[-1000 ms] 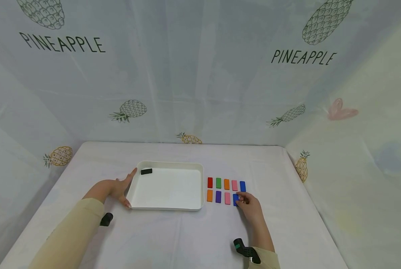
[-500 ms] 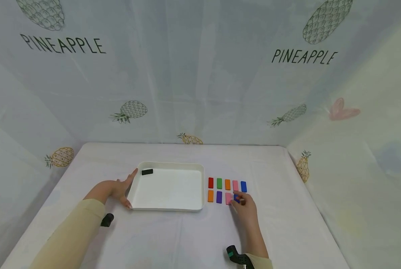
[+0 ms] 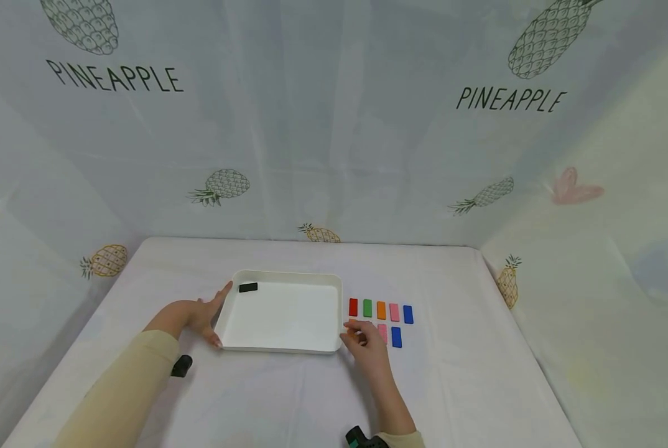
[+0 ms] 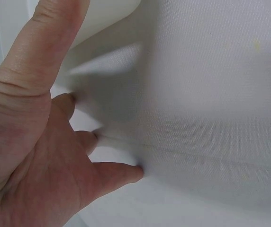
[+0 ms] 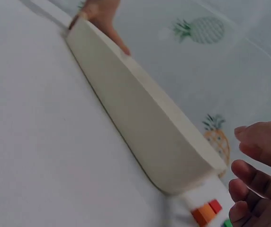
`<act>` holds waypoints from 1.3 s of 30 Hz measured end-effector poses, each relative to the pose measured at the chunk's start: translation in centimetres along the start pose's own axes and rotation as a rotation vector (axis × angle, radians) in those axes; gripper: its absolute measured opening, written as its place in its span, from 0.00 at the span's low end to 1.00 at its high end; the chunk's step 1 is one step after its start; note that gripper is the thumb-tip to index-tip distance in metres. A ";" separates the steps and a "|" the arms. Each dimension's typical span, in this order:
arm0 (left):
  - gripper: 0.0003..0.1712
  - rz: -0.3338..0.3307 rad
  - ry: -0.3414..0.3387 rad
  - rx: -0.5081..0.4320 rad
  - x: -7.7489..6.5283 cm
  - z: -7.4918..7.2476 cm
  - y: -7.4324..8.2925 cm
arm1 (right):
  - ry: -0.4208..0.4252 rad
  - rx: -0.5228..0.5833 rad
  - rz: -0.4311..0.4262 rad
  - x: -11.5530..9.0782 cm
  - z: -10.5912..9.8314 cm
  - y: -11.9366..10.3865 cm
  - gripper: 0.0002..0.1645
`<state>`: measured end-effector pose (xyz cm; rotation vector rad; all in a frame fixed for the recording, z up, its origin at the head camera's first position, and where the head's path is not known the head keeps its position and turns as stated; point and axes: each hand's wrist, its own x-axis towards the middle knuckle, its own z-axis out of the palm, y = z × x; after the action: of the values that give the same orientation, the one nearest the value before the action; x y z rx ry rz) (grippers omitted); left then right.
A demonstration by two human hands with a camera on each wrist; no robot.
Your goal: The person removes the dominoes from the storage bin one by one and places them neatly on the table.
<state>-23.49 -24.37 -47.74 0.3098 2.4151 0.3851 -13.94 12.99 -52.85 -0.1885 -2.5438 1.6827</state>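
Note:
My left hand [image 3: 204, 320] rests spread along the left side of a shallow white tray [image 3: 283, 350], thumb by the near corner and a finger by the far one. Inside the tray, near its far left corner, lies a small black block [image 3: 248, 287]. My right hand [image 3: 364, 342] hovers at the tray's right end with loosely bent fingers, holding nothing. Below its fingertips is an orange block [image 5: 203, 215], beside a red block [image 5: 215, 205]. In the head view this hand hides the purple block and partly covers the near pink block [image 3: 382, 334].
Two short rows of coloured blocks lie right of the tray. The far row has a green block [image 3: 367, 308], an orange, a pink and a blue block [image 3: 408, 314]; another blue block [image 3: 397, 337] ends the near row. Pineapple-printed cloth [image 3: 289, 124] hangs behind the white table [image 3: 289, 398].
My right hand has moved left along the near row, from the blue block past pink and purple to the orange block. The left hand stays at the tray; the blocks keep their places.

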 end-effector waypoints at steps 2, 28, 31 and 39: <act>0.87 0.003 0.000 0.002 0.0 0.0 0.0 | -0.032 0.025 -0.029 -0.1 0.6 -0.6 0.13; 0.86 -0.022 0.005 0.004 -0.5 0.3 0.0 | -0.447 0.116 -0.165 2.7 7.2 -10.8 0.11; 0.86 -0.035 0.005 0.021 -0.4 0.1 0.0 | -0.445 0.105 -0.169 3.4 8.0 -11.2 0.13; 0.87 -0.069 -0.002 0.034 -0.4 -0.1 0.4 | -0.412 0.062 -0.204 5.7 11.3 -10.5 0.16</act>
<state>-23.18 -24.18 -47.30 0.2413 2.4251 0.3128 -21.78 -0.54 -47.55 0.4542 -2.6569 1.8738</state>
